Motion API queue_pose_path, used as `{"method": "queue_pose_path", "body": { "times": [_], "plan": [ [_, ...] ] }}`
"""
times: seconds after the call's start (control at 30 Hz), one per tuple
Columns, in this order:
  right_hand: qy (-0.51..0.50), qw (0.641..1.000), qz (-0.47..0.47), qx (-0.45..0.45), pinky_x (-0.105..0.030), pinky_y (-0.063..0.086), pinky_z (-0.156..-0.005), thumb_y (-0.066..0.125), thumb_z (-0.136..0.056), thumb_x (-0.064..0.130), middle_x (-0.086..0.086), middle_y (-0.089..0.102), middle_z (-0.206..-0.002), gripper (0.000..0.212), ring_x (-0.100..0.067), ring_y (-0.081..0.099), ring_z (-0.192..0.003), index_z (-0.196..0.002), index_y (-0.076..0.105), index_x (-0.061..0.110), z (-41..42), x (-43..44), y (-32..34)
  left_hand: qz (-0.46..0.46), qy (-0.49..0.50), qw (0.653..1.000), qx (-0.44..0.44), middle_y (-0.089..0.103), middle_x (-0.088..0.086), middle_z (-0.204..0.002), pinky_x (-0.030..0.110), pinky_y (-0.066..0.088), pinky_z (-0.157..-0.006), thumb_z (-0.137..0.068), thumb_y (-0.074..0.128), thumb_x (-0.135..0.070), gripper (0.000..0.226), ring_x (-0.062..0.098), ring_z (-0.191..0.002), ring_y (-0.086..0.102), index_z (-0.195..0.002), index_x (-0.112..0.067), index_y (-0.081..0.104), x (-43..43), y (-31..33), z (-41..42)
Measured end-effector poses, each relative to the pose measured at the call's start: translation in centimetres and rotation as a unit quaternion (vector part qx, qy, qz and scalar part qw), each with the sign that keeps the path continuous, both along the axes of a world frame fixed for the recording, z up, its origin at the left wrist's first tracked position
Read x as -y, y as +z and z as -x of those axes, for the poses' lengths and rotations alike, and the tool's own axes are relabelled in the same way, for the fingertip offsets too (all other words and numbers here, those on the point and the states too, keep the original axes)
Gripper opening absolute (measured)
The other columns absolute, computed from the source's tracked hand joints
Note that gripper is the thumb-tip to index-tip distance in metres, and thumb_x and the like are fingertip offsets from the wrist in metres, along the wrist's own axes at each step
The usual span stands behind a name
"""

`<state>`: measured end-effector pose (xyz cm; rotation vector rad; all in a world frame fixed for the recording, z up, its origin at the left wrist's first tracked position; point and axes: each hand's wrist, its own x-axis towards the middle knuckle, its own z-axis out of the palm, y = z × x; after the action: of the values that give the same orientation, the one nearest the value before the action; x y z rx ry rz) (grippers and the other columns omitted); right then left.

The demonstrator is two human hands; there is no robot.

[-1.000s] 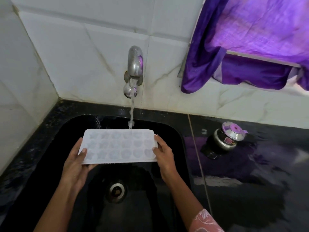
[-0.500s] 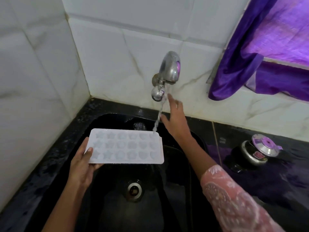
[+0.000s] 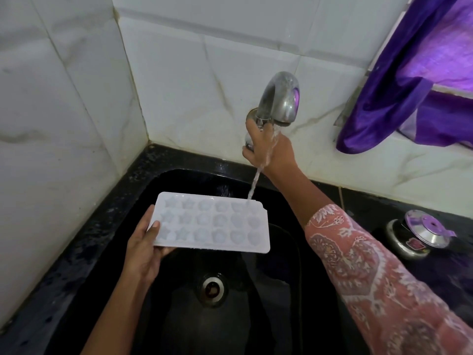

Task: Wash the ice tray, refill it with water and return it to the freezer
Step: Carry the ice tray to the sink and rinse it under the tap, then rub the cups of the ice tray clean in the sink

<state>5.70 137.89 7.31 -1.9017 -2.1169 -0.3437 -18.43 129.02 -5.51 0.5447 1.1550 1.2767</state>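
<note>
The left hand [image 3: 143,242], fingers clamped on the ice tray [image 3: 212,224], holds it lengthwise rightward under the tap [image 3: 279,98], which the right hand [image 3: 268,147] grips.

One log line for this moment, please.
left hand: holds ice tray over sink | right hand: grips tap | water stream: running, hits tray's far right corner

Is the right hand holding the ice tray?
No, the right hand grips the tap; only the left hand holds the ice tray.

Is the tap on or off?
On: a stream falls from the tap onto the tray. The right hand grips the knob.
</note>
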Motion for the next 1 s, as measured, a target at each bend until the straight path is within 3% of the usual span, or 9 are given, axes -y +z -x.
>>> {"method": "queue_pose_path", "body": {
  "times": [0.1,0.2,0.27,0.33,0.47,0.63,0.9,1.0],
  "plan": [
    [0.001,1.0,0.009,-0.02,-0.03,0.038,-0.06,0.05,-0.09,0.022,-0.016,0.055,-0.107,0.039,-0.021,0.046,-0.072,-0.125,0.039,0.011,0.1,0.0,0.2,0.001,-0.004,1.0,-0.002,0.06,-0.009,-0.11,0.026,0.057,-0.055,-0.097,0.041,-0.008,0.043,0.013,-0.097,0.059,-0.137,-0.024,0.042,0.0,0.1,-0.2],
    [0.004,0.999,0.015,-0.047,-0.031,0.043,-0.064,0.051,-0.092,0.03,-0.017,0.049,-0.123,0.042,-0.028,0.059,-0.086,-0.128,0.038,0.014,0.2,0.3,-0.2,0.002,-0.007,1.0,0.0,0.06,-0.007,-0.111,0.026,0.057,-0.055,-0.097,0.041,-0.008,0.043,0.013,-0.097,0.059,-0.137,-0.023,0.042,0.1,0.3,-0.5],
    [-0.013,0.995,0.01,-0.098,-0.031,0.04,-0.068,0.044,-0.096,0.034,-0.017,0.048,-0.127,0.039,-0.029,0.059,-0.092,-0.129,0.04,0.016,0.1,0.8,-0.4,0.002,-0.01,1.0,0.004,0.059,-0.003,-0.115,0.026,0.057,-0.055,-0.097,0.04,-0.008,0.043,0.014,-0.098,0.059,-0.137,-0.023,0.042,0.2,0.5,-0.7],
    [-0.01,0.982,0.026,-0.186,-0.03,0.041,-0.074,0.038,-0.098,0.036,-0.016,0.055,-0.117,0.041,-0.029,0.059,-0.095,-0.135,0.037,0.019,-0.1,1.8,-1.0,0.002,-0.015,1.0,0.005,0.057,0.0,-0.121,0.028,0.058,-0.058,-0.097,0.04,-0.008,0.043,0.014,-0.099,0.059,-0.138,-0.022,0.041,0.3,0.7,-0.8],
    [-0.021,0.932,0.084,-0.351,-0.029,0.041,-0.083,0.04,-0.098,0.032,-0.013,0.057,-0.12,0.053,-0.026,0.056,-0.108,-0.145,0.018,0.02,-1.1,5.7,-3.6,0.0,-0.021,1.0,0.012,0.06,-0.006,-0.112,0.027,0.058,-0.055,-0.098,0.04,-0.008,0.043,0.012,-0.097,0.059,-0.138,-0.022,0.041,0.3,0.8,-1.2],
    [-0.116,0.884,0.138,-0.431,-0.036,0.034,-0.105,0.044,-0.097,0.031,-0.014,0.04,-0.144,0.055,-0.026,0.041,-0.13,-0.145,0.024,0.014,-2.0,9.8,-8.4,0.005,-0.021,1.0,0.021,0.06,-0.009,-0.109,0.027,0.057,-0.054,-0.098,0.04,-0.008,0.042,0.012,-0.096,0.059,-0.137,-0.023,0.042,0.3,0.8,-1.8],
    [-0.191,0.737,0.15,-0.63,-0.038,0.042,-0.101,0.038,-0.098,0.038,-0.003,0.045,-0.139,0.045,-0.021,0.048,-0.121,-0.141,0.033,0.026,-1.6,13.4,-10.9,0.006,-0.03,0.999,0.04,0.06,-0.007,-0.111,0.029,0.058,-0.054,-0.097,0.04,-0.007,0.042,0.014,-0.097,0.059,-0.136,-0.023,0.043,0.5,0.9,-2.7],
    [-0.187,0.729,0.108,-0.649,-0.035,0.045,-0.096,0.036,-0.1,0.03,-0.003,0.051,-0.131,0.038,-0.019,0.052,-0.114,-0.138,0.039,0.023,-1.5,14.0,-11.3,0.024,-0.037,0.997,0.058,0.06,-0.005,-0.109,0.033,0.059,-0.056,-0.096,0.042,-0.005,0.042,0.016,-0.097,0.059,-0.135,-0.022,0.044,0.6,0.9,-2.9]
  ]
}}
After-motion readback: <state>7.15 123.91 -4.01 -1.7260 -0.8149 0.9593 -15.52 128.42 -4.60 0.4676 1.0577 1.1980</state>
